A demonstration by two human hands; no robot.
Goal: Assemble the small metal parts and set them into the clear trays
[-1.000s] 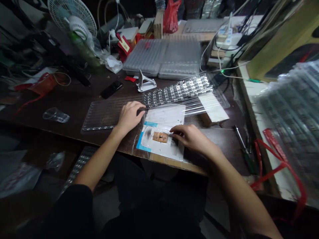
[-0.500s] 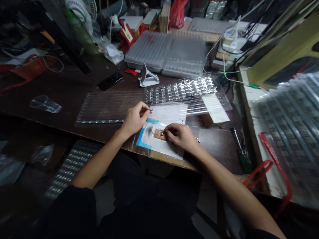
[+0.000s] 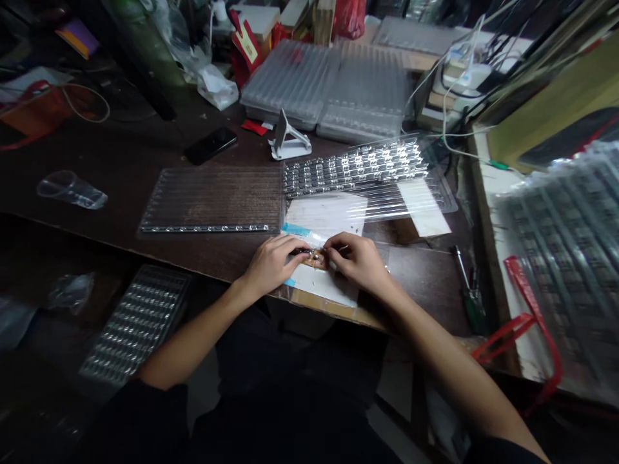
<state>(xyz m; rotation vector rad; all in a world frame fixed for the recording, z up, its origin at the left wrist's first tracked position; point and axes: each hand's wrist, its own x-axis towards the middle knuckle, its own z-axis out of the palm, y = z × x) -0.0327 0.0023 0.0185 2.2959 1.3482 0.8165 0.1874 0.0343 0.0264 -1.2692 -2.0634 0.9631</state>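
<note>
Two hands curl closed over a tan pad [image 3: 316, 260] on white paper [image 3: 324, 216]: the left hand [image 3: 273, 264] pinches a small dark part [image 3: 302, 251], the right hand [image 3: 355, 263] presses beside it; a slip could flick it away.

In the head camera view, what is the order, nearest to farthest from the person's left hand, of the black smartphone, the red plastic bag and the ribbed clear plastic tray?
From the left hand:
1. Ribbed clear plastic tray, on the table, up and to the hand's left.
2. Black smartphone, farther up the table, also to the left.
3. Red plastic bag, at the far end of the table, up and to the right.
</note>
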